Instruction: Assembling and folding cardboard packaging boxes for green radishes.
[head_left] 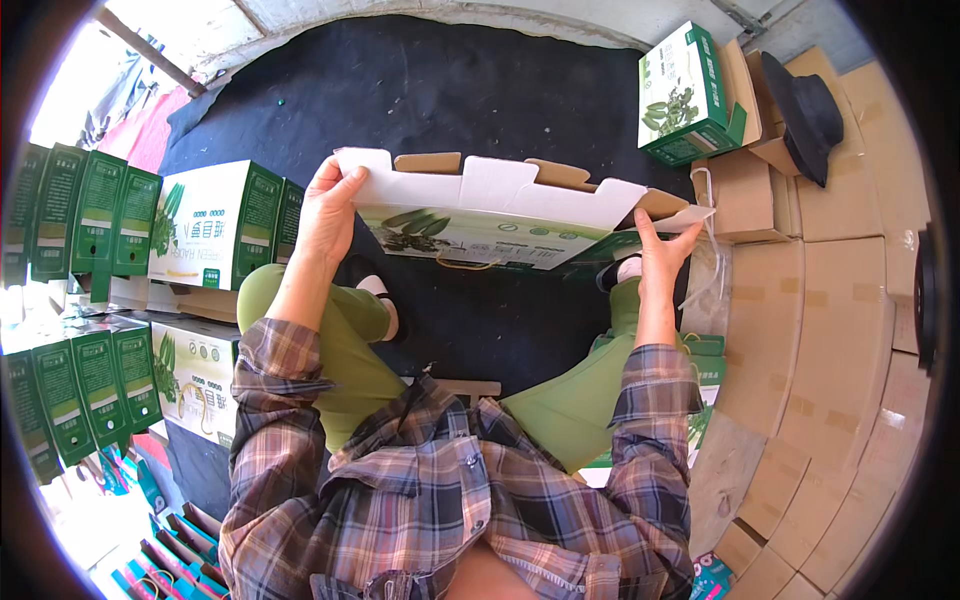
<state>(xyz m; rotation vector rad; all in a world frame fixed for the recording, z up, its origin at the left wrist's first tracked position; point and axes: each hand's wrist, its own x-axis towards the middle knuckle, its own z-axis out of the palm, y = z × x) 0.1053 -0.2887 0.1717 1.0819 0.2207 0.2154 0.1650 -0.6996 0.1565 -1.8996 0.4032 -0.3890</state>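
Plaid shirt [430, 500] fills the near middle, sleeves running out along both my forearms, with my green trousers [345, 335] spread to either side beyond it. Held out past my knees, above the dark sheet [400, 90] on the floor, is a white and green carton [480, 230], its white flaps along the far edge and brown cardboard showing behind them. A cord handle [467, 264] loops from its printed side. My left hand [326, 212] pinches the carton's far left corner between thumb and fingers. My right hand [660, 262] is at the right end, thumb and fingers spread apart at the end flap; I cannot tell whether it closes on the cardboard.

To my left, green and white boxes [205, 225] stand in two rows, one nearer me than the other. On the far right, another printed box [680, 95] sits on a brown box [745, 195], a black, round-edged object [805, 115] just beside it. Large brown cartons [765, 310] line the right side.
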